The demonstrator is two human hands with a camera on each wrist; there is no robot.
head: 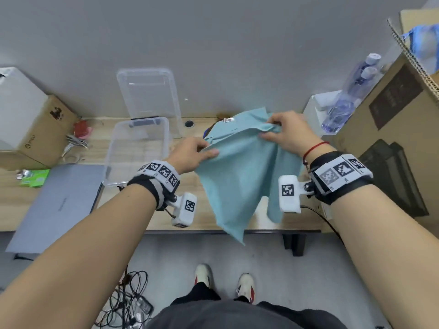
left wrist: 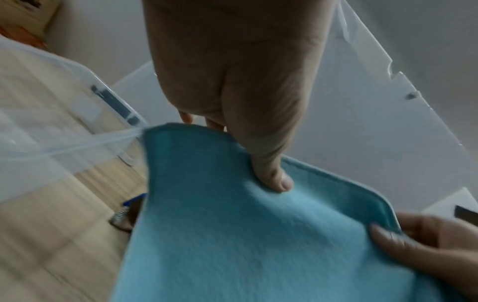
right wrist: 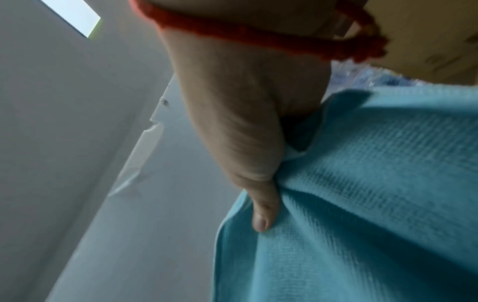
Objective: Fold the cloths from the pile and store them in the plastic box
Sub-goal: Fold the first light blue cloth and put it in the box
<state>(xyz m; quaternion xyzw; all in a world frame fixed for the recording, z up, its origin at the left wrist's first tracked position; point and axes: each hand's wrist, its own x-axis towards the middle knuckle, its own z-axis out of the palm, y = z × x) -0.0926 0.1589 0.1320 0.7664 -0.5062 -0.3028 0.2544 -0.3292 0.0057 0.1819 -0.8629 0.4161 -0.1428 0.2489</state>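
A light blue cloth [head: 240, 172] hangs above the wooden desk, its lower corner past the front edge. My left hand [head: 194, 153] pinches its left upper edge, thumb on top [left wrist: 274, 177]. My right hand [head: 285, 131] pinches the bunched right upper corner of the cloth [right wrist: 362, 183] between thumb and fingers. More blue cloth [head: 228, 125] with a white tag lies behind on the desk; I cannot tell if it is the pile. The clear plastic box [head: 137, 150] stands open and holds nothing, left of my left hand.
The box's clear lid [head: 149, 91] leans on the wall behind it. A closed laptop [head: 61, 198] lies at the left front. Cardboard boxes [head: 35, 129] [head: 389, 119] flank the desk, with water bottles [head: 349, 96] at the right.
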